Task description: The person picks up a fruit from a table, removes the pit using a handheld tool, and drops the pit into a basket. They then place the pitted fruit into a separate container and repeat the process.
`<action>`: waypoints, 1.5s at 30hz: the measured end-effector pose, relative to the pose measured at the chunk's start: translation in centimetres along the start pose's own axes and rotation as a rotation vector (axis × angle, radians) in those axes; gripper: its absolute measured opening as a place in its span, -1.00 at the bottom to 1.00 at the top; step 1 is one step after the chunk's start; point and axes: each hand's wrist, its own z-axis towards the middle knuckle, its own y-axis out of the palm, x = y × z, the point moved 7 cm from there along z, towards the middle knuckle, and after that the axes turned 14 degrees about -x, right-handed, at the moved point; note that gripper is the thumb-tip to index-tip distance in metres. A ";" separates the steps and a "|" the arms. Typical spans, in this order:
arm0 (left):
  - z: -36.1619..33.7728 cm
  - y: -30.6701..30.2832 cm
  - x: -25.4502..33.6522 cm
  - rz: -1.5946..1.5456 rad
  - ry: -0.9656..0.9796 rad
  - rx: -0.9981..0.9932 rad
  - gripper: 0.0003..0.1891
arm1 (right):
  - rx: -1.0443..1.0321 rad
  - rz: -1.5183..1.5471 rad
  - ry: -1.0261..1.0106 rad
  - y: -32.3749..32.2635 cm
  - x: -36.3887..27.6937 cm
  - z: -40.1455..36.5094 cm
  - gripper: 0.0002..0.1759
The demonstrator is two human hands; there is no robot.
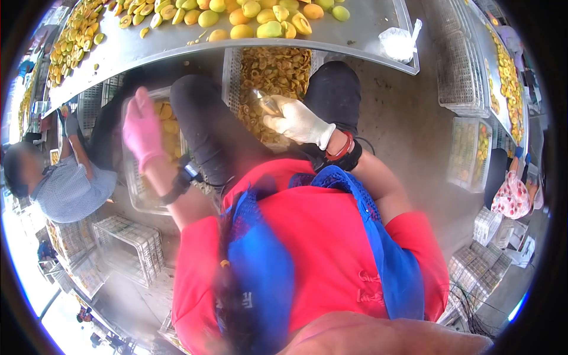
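Note:
My left hand [142,127], in a pink glove, is over the near edge of a pale plastic crate [135,192] beside my left leg. Its fingers are stretched out and nothing shows in them. Yellow fruit pieces [170,125] lie in that crate. My right hand [297,120], in a white glove, is closed around a small knife [267,103], whose short metal tip points away from me. Below it, between my knees, a white crate [231,74] holds many yellow-brown fruit scraps [273,68].
Ahead stands a metal table [349,41] with mango-like fruit [251,13], whole and cut, and a knotted plastic bag [396,44]. Crates are stacked at right [458,74] and lower left [131,245]. One person [74,189] sits at left, another [512,195] at right.

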 end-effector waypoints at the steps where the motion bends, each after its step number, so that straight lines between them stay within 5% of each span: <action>1: 0.6 -1.5 -1.8 0.252 -0.146 -0.013 -0.40 | 0.000 0.001 0.072 -0.1 0.4 -0.1 -0.70; 5: 3.0 -2.1 -4.8 0.333 -0.084 0.020 -0.35 | 0.002 0.002 0.189 -0.2 2.2 0.4 -0.68; 10: 8.0 5.6 3.9 0.146 0.281 -0.150 -0.39 | 0.022 -0.100 0.099 0.6 3.0 1.0 -0.66; 13: 12.0 11.4 9.4 0.556 0.311 -0.222 -0.33 | 0.019 -0.084 0.107 0.3 2.9 0.8 -0.65; 15: 14.5 15.3 11.4 0.643 0.226 -0.513 -0.32 | -0.001 -0.011 0.147 0.1 2.2 0.5 -0.66; 18: 17.6 20.5 11.8 0.821 0.155 -0.691 -0.35 | 0.004 -0.018 0.144 -0.3 2.7 0.2 -0.65; 24: 19.5 23.2 11.2 0.778 0.097 -0.760 -0.41 | 0.017 -0.037 0.159 -0.5 3.8 0.4 -0.65; 27: 19.3 21.7 11.5 0.623 0.191 -0.579 -0.43 | 0.036 -0.047 0.120 -0.6 3.5 0.5 -0.65; 30: 16.1 17.6 12.4 -0.076 0.337 -0.525 -0.39 | 0.069 -0.026 0.131 -1.6 1.9 0.2 -0.67; 33: 13.9 17.9 11.3 -1.036 0.427 -0.904 -0.34 | 0.163 -0.009 0.025 -2.2 0.7 -0.2 -0.68; 36: 5.8 14.9 14.1 -1.220 0.453 -1.117 -0.30 | 0.242 -0.055 -0.112 -2.9 -1.7 -0.1 -0.66; 39: 0.8 13.9 15.0 -1.316 0.473 -1.125 -0.27 | 0.310 -0.137 -0.201 -3.6 -4.4 -0.4 -0.63; 45: -4.9 12.6 15.8 -1.033 0.514 -0.804 -0.25 | 0.378 -0.248 -0.296 -3.8 -6.8 -0.9 -0.66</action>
